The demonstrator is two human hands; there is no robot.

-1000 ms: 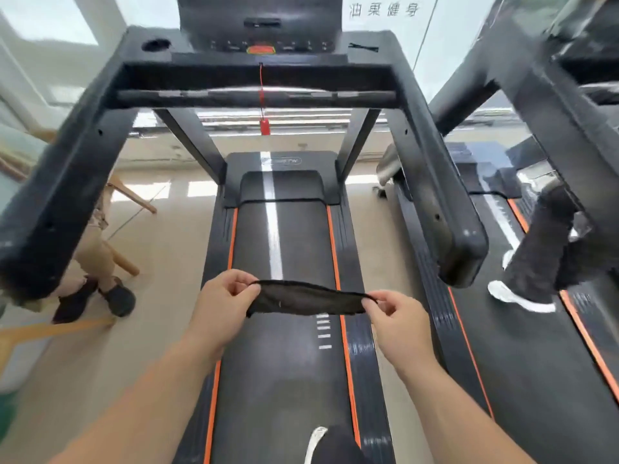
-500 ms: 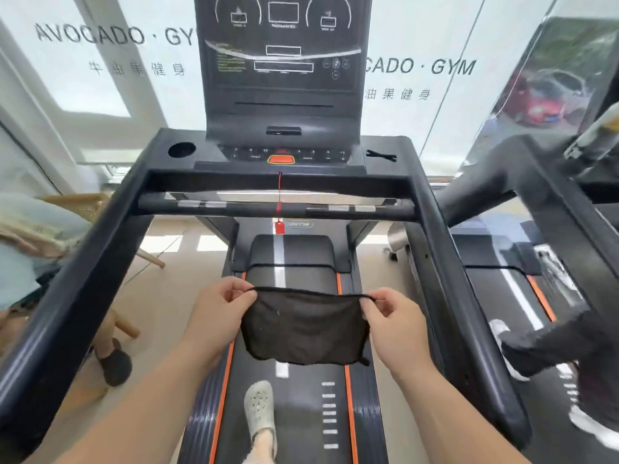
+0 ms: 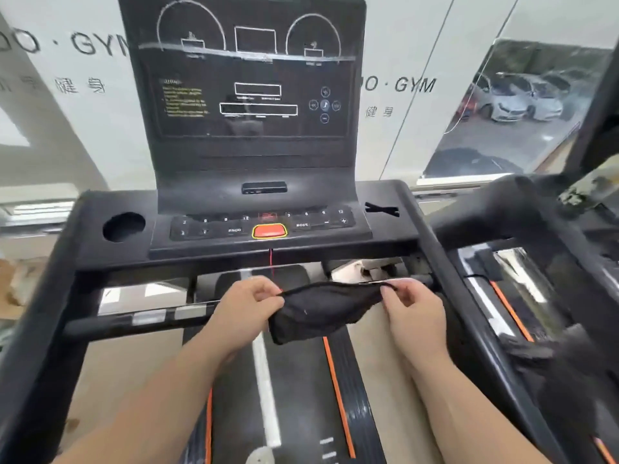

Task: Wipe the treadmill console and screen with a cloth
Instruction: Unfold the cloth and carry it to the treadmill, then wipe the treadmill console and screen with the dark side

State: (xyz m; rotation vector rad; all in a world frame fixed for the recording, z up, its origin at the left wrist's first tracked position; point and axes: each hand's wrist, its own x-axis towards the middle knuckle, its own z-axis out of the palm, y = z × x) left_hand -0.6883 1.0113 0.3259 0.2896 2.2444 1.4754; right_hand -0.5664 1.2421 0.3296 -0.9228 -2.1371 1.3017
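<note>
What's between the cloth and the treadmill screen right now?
Nothing visible blocks it. Both the left hand and right hand hold the black cloth low by the crossbar; the screen is clear above.

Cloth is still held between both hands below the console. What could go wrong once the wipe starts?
1. The button row and the red stop key sit on the console's front edge; a firm wipe might press them.
2. The red cord hangs just above the cloth; it could snag.
3. The left hand and right hand pinch only the cloth's ends, so it sags and may slip.
</note>
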